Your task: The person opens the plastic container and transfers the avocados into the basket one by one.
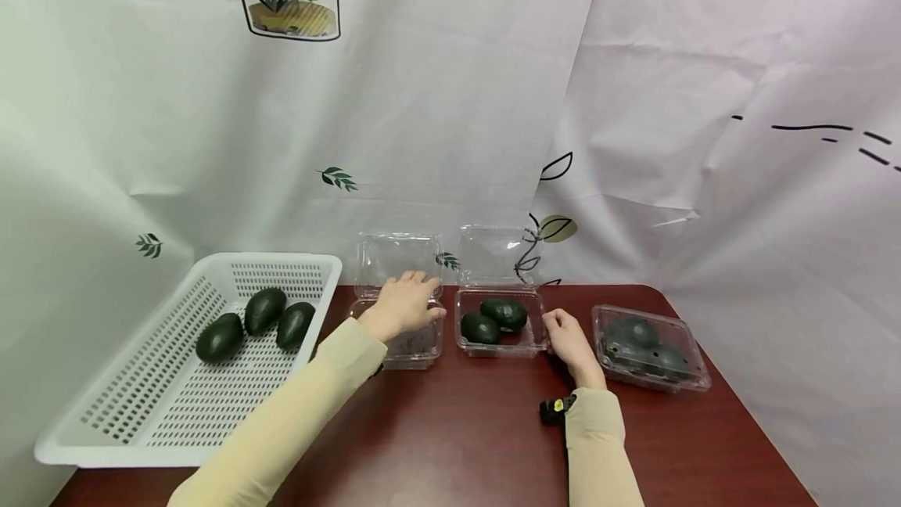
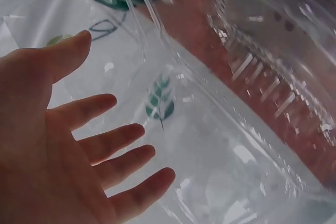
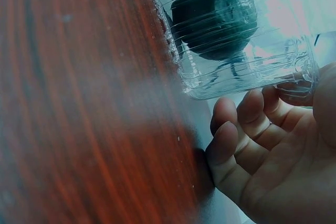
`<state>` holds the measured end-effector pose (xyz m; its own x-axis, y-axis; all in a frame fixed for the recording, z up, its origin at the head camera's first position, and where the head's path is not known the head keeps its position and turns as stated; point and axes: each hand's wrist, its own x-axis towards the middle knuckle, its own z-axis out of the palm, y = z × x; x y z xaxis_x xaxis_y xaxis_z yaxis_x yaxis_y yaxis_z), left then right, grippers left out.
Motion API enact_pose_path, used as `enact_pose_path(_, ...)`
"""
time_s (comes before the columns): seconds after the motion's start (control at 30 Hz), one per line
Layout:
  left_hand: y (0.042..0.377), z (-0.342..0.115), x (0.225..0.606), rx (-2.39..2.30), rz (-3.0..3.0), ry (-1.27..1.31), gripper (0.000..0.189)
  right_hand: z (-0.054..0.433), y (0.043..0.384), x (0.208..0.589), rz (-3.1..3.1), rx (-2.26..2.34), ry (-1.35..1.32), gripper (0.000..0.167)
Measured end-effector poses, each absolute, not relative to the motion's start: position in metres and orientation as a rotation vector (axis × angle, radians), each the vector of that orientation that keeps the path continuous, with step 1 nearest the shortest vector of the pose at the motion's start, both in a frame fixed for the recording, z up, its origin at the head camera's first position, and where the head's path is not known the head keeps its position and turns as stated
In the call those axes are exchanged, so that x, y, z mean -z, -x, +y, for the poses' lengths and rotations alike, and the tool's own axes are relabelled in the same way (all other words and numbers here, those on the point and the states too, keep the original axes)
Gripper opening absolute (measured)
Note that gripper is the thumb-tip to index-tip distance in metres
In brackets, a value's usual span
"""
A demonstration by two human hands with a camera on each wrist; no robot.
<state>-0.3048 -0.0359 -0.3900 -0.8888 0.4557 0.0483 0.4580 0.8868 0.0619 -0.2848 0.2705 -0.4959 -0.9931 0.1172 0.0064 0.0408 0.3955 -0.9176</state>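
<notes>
My left hand, fingers spread and nearly straight, hovers over the left clear plastic clamshell, whose lid is raised behind it. It grips nothing, and it hides part of that clamshell. To its right stands the middle clamshell with its lid up too, holding two dark green avocados. At that clamshell's right front corner, my right hand pinches the rim between thumb and index finger. In the right wrist view, the other fingers curl loosely beside the clear wall.
A white perforated basket at the left holds three avocados. Farther right, a lidded clamshell with avocados inside sits near the table's right edge. A white printed cloth hangs behind the dark red table.
</notes>
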Motion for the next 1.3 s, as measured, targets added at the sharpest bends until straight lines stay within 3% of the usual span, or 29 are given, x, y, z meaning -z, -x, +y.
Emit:
enact_pose_path(0.57, 0.303, 0.018, 0.413, 0.150, -2.964, 0.913, 0.058, 0.273, 0.284, 0.496, -2.575, -1.700, 0.156, 0.027)
enact_pose_path(1.3, 0.320, 0.081, 0.428, 0.106, -3.051, 0.899, 0.057, 0.271, 0.285, 0.495, -2.577, -1.715, 0.161, 0.028)
